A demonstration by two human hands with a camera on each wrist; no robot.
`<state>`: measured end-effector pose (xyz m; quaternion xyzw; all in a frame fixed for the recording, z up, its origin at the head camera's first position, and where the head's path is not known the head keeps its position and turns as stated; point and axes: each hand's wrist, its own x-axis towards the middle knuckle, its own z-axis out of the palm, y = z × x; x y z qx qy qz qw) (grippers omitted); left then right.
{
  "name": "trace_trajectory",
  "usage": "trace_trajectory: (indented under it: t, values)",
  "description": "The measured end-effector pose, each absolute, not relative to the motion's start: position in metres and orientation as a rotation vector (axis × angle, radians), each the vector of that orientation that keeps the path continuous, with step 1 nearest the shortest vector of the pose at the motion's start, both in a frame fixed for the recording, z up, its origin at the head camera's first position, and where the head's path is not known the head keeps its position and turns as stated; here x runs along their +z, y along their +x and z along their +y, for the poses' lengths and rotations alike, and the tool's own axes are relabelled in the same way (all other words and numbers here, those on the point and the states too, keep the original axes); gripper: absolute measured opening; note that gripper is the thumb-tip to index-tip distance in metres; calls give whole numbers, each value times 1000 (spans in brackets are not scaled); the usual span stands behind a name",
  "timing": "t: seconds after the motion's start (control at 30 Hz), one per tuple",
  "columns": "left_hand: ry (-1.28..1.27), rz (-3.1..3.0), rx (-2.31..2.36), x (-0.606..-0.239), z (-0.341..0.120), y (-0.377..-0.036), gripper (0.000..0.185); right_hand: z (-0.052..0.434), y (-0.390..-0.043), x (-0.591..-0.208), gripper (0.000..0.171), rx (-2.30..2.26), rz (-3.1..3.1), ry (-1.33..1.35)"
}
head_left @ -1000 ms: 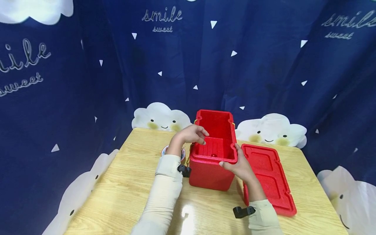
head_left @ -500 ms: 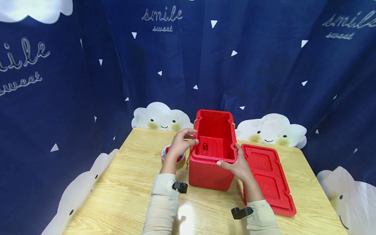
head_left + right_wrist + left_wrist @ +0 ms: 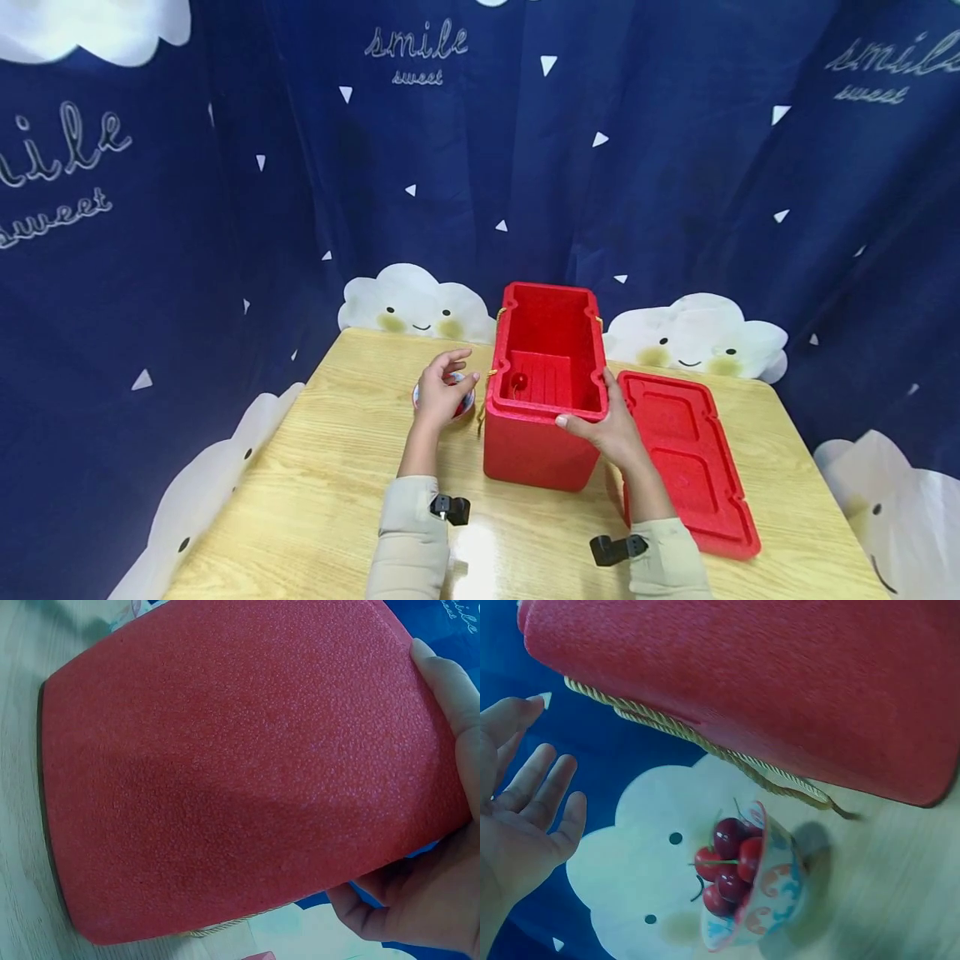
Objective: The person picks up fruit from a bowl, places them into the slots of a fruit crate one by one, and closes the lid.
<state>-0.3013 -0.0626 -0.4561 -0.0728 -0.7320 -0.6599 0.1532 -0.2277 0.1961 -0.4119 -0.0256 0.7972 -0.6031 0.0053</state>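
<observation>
Red lid (image 3: 688, 458) lies flat on wooden surface (image 3: 315, 492); blue cloud-print curtain (image 3: 225, 208) hangs behind.

The open rectangular foam box (image 3: 546, 400) is bright red with a pebbled grain on its outer wall, its flat foam lid (image 3: 690, 458) is the same red with pressed rectangular panels, and a twisted golden-yellow cord (image 3: 705, 746) runs along the box's side. The small ceramic bowl (image 3: 780, 896) is white with pale blue and orange curling motifs and holds glossy dark red cherries (image 3: 727, 866), one more red cherry (image 3: 517, 382) showing inside the box. The wooden table (image 3: 300, 492) is light yellow with fine brown grain, the fabric backdrop (image 3: 225, 167) is deep navy scattered with small white triangles, white script lettering and white clouds with yellow cheeks and black dot eyes, and the ribbed sleeves (image 3: 408, 542) are cream.
</observation>
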Motion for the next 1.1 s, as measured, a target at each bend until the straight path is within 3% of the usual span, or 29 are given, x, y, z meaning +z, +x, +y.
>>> trace_trajectory:
  t: [0.53,0.83,1.1]
  values:
    - [-50,-1934,-1864,-494,-65,-291,34,195,-227,-413,107,-1862,2516,-53]
    - [20,-2000,-1855,-527,-77,-299,47,193,-229,-410,108,-1866,2499,-46]
    - [25,-2025,-1858,-540,-81,-300,46,200,-230,-417,112,-1890,2500,-113]
